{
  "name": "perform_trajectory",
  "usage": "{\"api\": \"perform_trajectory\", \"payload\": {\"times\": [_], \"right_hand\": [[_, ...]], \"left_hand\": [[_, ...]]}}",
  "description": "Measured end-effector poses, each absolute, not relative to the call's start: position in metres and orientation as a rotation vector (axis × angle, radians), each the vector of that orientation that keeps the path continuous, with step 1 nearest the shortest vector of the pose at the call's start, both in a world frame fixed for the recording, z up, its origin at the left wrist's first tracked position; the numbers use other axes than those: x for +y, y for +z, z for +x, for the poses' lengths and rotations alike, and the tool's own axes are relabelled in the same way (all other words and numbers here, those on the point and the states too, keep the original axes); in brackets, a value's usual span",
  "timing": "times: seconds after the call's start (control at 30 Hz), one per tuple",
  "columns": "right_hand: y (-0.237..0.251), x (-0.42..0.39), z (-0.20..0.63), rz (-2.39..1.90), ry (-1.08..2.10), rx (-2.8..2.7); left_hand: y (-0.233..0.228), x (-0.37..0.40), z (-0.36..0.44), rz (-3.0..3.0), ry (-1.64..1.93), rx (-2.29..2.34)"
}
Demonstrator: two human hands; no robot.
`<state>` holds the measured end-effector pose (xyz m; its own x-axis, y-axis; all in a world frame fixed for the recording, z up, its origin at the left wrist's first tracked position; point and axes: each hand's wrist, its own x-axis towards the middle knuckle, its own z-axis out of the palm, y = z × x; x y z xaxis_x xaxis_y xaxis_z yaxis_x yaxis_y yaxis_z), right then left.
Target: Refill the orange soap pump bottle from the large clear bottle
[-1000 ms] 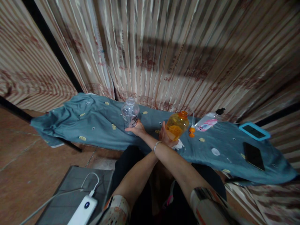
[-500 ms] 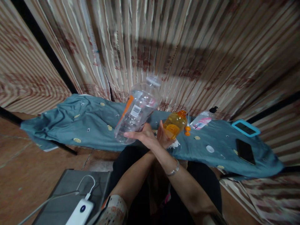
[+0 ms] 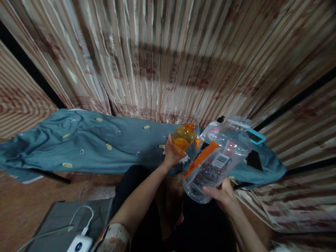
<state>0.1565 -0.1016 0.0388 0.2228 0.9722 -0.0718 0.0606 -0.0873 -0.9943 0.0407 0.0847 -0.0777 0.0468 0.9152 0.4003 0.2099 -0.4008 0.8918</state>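
A white power bank (image 3: 78,244) with a cable plugged in is seen at the lower left, lying on a grey case (image 3: 65,217) on the floor. Above it, a wrinkled blue-grey cloth (image 3: 86,140) with small yellow motifs is spread over the desk, and a striped curtain (image 3: 162,59) hangs behind.

Near the middle, the left hand (image 3: 170,155) is closed around the lower part of an orange bottle (image 3: 183,138), the fingers curled against its near side. The forearm is stretched forward and up from a patterned sleeve (image 3: 115,238). The orange bottle, translucent and capped in orange, stands on the cloth, tilted slightly to the right. Just beside it, a small orange cap piece (image 3: 197,141) is set on the cloth.

To the right, the right hand (image 3: 222,194) is clamped under the base of a large clear plastic bottle (image 3: 217,159), thumb laid across the front. The forearm rises from the lower right corner. The clear bottle is held in the air in front of the desk's right end, leaning up and to the right, with an orange strip and a white barcode label on its side and its pale cap on. Behind it, a pump bottle with a black top (image 3: 214,125), a blue-framed device (image 3: 256,136) and a dark phone (image 3: 254,161) are partly hidden on the cloth.
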Motion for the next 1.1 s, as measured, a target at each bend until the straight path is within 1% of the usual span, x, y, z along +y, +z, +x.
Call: {"api": "perform_trajectory", "payload": {"times": [0.13,0.23,0.33,0.4,0.67,0.97,1.1], "right_hand": [[0.031,-0.097,0.194,-1.679,0.873,-1.1],[0.026,-0.086,0.218,-1.865,0.656,-1.149],[0.027,-0.076,0.233,-2.013,0.477,-1.225],[0.031,-0.071,0.239,-2.078,0.412,-1.284],[0.047,-0.063,0.24,-2.199,0.295,-1.45],[0.033,-0.073,0.223,-2.201,0.314,-1.51],[0.029,-0.074,0.216,-2.174,0.322,-1.536]], "left_hand": [[-0.074,0.091,0.044,1.661,1.368,1.164],[-0.065,0.091,0.042,1.645,1.395,1.148],[-0.057,0.091,0.039,1.652,1.373,1.105],[-0.053,0.092,0.039,1.66,1.367,1.097],[-0.052,0.097,0.047,1.655,1.346,1.125],[-0.048,0.091,0.039,1.672,1.311,1.149],[-0.047,0.086,0.028,1.704,1.278,1.061]]}}
